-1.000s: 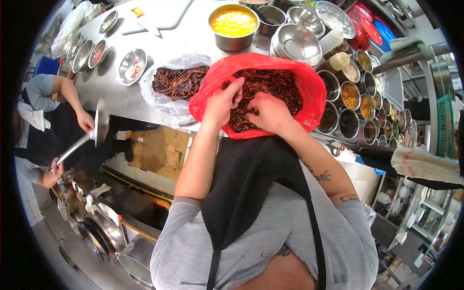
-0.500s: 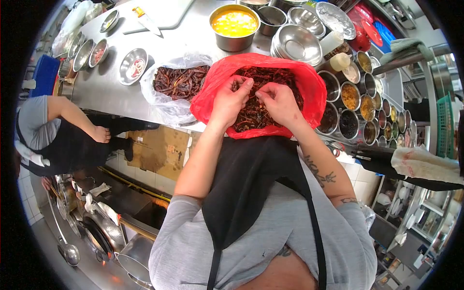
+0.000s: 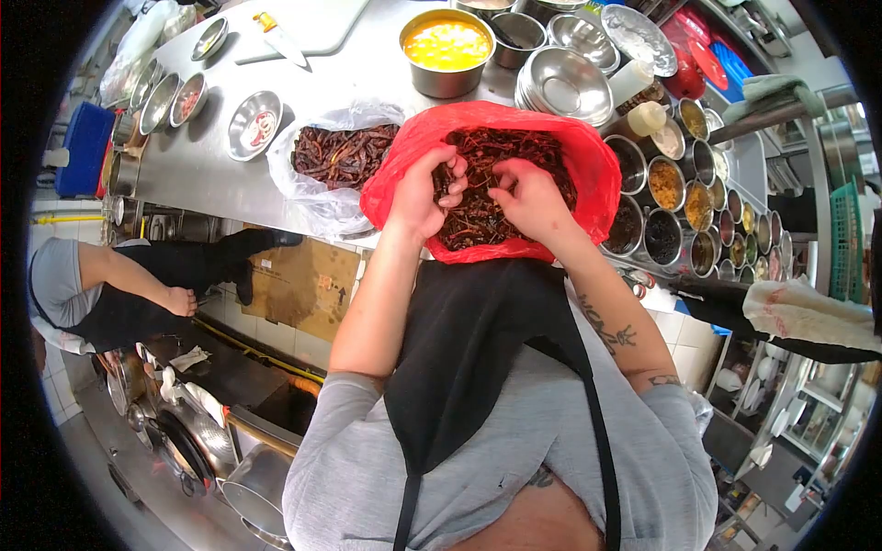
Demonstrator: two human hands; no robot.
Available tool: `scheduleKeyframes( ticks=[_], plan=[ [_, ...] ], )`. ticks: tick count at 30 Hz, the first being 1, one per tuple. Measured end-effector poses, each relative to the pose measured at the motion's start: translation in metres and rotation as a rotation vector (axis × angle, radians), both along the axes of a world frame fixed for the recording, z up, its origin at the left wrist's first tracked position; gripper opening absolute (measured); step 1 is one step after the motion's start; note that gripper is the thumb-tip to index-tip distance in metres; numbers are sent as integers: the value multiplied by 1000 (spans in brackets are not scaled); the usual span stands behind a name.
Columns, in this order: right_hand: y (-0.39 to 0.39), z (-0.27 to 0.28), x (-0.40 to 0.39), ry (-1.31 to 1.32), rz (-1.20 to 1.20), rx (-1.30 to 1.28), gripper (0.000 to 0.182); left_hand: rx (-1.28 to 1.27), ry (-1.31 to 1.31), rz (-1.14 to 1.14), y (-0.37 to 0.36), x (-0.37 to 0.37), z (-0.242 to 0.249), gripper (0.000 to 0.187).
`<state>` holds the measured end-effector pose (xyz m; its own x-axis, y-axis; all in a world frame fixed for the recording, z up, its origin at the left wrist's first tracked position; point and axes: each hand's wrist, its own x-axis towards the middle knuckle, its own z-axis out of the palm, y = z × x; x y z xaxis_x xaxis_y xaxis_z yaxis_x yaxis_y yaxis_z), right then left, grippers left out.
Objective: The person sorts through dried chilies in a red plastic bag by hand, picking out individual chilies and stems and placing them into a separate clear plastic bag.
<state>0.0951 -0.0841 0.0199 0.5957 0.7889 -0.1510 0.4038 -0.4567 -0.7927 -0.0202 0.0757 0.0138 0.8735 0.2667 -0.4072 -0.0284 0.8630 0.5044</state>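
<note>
A red plastic bag stands wide at the counter's near edge, filled with dark dried chilies. Over its left side my left hand is curled, with dried chilies showing between its fingers. My right hand is above the chilies at the right, its thumb and bent forefinger apart and nothing visible between them. Left of the red bag lies a clear plastic bag of larger dried chili pieces.
A pot of yellow liquid and stacked steel bowls stand beyond the bag. Many seasoning tins crowd the right. A knife lies by a white cutting board. Another person is at the left.
My hands have moved apart from nearly touching. The left has turned and curled its fingers; the right thumb and forefinger have parted. The other person has shifted lower in view.
</note>
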Motion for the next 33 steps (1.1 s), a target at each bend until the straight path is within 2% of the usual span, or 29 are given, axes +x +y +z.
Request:
scheduleKeyframes(
  ticks=[2, 5, 8, 11, 14, 17, 20, 23, 25, 28, 31, 33],
  plan=[
    [-1, -7, -1, -251, 108, -187, 24, 178, 68, -5, -2, 1, 2, 20],
    [-2, -19, -4, -407, 179, -174, 21, 436, 124, -15, -9, 1, 3, 20],
    [-2, -22, 4, -324, 104, 4, 20, 623, 190, 5, -15, 3, 2, 16],
    [0, -11, 18, 1, -39, 66, 22, 794, 206, -57, -15, 2, -8, 17],
    [-2, -5, 24, 210, -95, 130, 25, 1026, 118, -158, -18, 5, -9, 18],
    [-1, 1, 23, 329, -113, 199, 24, 1076, 90, -142, -23, 8, -8, 16],
    [1, -4, 21, 371, -129, 245, 22, 976, 188, -168, -22, 10, -7, 18],
    [0, -2, 17, 352, -86, 224, 20, 629, 199, -61, -21, 8, -4, 22],
    [-2, 11, 15, 336, -26, 115, 19, 614, 182, -74, -20, 8, -4, 24],
    [0, 4, 18, 346, 17, 110, 16, 600, 165, -77, -21, 8, -1, 22],
    [1, -9, 19, 272, -13, 202, 13, 515, 108, -69, -20, 8, -4, 17],
    [2, -16, 16, 473, -85, 357, 12, 366, 44, -32, -19, 8, -5, 15]
  ],
)
